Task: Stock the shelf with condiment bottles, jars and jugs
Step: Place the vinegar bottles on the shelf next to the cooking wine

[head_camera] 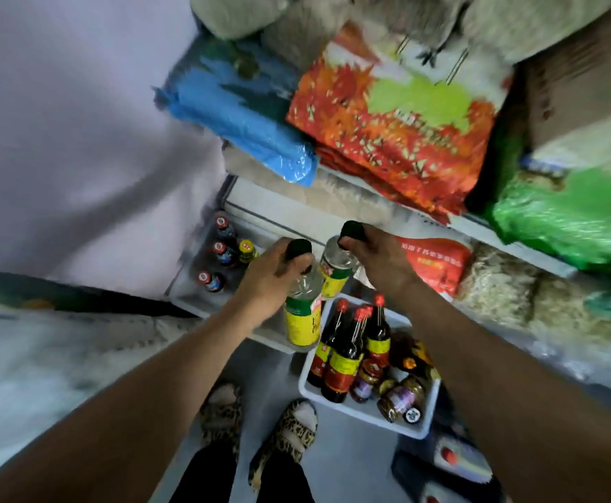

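Two clear bottles with dark caps and yellow-green labels hang over the lowest shelf [260, 226]: left hand [271, 277] grips one bottle [302, 314], right hand [376, 255] grips the other [336, 270]. Below, a white bin [416, 426] holds dark sauce bottles [343, 353] and jars [402, 401].

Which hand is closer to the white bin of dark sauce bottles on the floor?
Right. The right hand holds a clear bottle above the white bin's far end; the left hand holds another bottle off to its left.
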The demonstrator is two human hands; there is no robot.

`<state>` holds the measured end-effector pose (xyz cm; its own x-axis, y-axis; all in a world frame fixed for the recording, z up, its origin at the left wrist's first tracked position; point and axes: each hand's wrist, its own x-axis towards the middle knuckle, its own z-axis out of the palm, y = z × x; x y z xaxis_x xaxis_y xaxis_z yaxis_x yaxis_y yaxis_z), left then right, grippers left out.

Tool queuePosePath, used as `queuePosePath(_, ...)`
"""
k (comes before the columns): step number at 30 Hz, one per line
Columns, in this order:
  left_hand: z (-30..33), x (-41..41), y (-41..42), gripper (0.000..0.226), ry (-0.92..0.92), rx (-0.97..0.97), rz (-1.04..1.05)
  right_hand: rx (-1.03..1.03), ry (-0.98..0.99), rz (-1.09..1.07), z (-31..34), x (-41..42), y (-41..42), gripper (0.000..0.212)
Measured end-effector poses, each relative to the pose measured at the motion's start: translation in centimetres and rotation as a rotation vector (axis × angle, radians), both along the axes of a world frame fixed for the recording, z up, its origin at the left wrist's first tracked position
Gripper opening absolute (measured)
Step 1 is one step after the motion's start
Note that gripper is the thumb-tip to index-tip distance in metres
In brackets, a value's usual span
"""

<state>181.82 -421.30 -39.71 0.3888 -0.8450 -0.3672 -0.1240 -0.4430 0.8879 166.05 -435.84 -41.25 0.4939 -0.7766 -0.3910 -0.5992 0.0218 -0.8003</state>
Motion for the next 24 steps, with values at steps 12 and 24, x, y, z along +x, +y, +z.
queuePosePath(12,34.2,3.3,-0.3,0.033,0.036,-0.318,0.037,-0.248,-0.296,-0.029,32.9,-2.6,4.4,0.024)
queuePosePath(24,56.3,5.7,-2.4,0.032,0.082,-0.795,0.059,-0.543,-0.652,-0.089,56.9,-0.6,1.1,0.037)
